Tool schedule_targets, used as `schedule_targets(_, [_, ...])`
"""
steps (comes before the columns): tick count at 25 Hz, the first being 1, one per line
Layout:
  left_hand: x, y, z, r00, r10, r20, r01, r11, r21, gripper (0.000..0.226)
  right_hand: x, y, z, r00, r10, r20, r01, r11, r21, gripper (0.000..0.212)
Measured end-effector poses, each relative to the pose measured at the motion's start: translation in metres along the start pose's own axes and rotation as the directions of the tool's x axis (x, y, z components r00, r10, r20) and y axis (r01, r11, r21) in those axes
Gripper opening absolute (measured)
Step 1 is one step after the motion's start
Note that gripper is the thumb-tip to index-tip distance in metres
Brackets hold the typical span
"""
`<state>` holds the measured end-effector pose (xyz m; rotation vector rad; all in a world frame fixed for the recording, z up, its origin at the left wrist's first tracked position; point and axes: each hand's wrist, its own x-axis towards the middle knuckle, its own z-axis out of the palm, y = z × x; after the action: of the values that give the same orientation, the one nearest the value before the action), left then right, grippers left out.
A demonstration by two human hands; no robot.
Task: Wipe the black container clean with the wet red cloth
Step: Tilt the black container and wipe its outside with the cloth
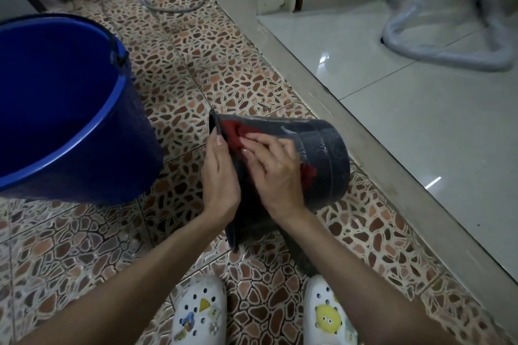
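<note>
Right hand (276, 171): fingers bent and spread, pressing the wet red cloth (236, 134) flat against the outer wall of the black container (322, 145). Fingertips sit on the cloth, not wrapped around it, so it's a press, not a fist.

Left hand (220, 179): fingers nearly straight and together, laid along the container's open rim, thumb side up. It braces the rim edge; whether any finger hooks inside, can't tell.

Hidden or unclear:
- Most of the cloth is under the right palm; red shows above the fingers near the rim and again past the wrist side, towards the container's base.
- Container interior not visible; mouth faces left, away from view.
- Lower part of the container is behind both forearms, and its contact with the floor is blocked.
- Right hand and container wall are motion-blurred.

Container lies tipped on its side over the pebble-pattern floor tiles (173, 87), rim left, base right, held between the two hands. Blue bucket (70, 109) stands just left of it, near but apart. White clogs (200, 314) at the bottom edge, cut off. A raised step (350, 126) runs along the right.
</note>
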<state>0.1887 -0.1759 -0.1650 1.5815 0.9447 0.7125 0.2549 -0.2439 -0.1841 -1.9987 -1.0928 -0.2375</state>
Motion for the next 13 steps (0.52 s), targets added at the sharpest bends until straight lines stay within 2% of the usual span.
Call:
schedule_targets(2, [-0.003,0.001,0.000,0.999,-0.023,0.036,0.023,1.000,0.003,0.042,0.013,0.040,-0.012,0.987,0.156,-0.036,-0.159,0.984,-0.084,0.030])
schedule_targets(4, [-0.001,0.003,0.001,1.000,0.001,0.019,-0.002,0.999,0.050,0.042,0.026,0.090,-0.035,0.894,0.442,-0.073,-0.448,0.883,-0.144,0.033])
schedule_targets(5, [0.000,0.005,0.002,0.999,0.034,0.003,-0.034,0.998,0.055,0.042,0.031,0.109,-0.048,0.833,0.546,-0.089,-0.553,0.814,-0.175,0.033])
schedule_targets(6, [0.001,0.006,0.002,0.998,0.066,-0.001,-0.066,0.996,0.059,0.042,0.036,0.117,-0.058,0.799,0.591,-0.110,-0.601,0.777,-0.185,0.032])
schedule_targets(7, [0.000,0.006,0.003,0.995,0.098,0.006,-0.098,0.993,0.065,0.042,0.040,0.113,-0.061,0.804,0.581,-0.123,-0.594,0.786,-0.173,0.030])
schedule_targets(8, [-0.002,0.004,0.003,0.992,0.123,0.017,-0.124,0.989,0.079,0.042,0.043,0.096,-0.057,0.845,0.524,-0.108,-0.534,0.836,-0.125,0.028])
schedule_targets(11, [-0.012,-0.009,-0.005,0.984,0.165,0.065,-0.174,0.969,0.174,0.047,0.023,0.015,-0.024,0.981,0.191,0.027,-0.192,0.981,0.033,0.027])
schedule_targets(13, [-0.019,-0.017,-0.011,0.975,0.190,0.112,-0.210,0.956,0.204,0.049,0.001,-0.001,-0.005,0.997,0.046,0.061,-0.046,0.999,-0.010,0.029])
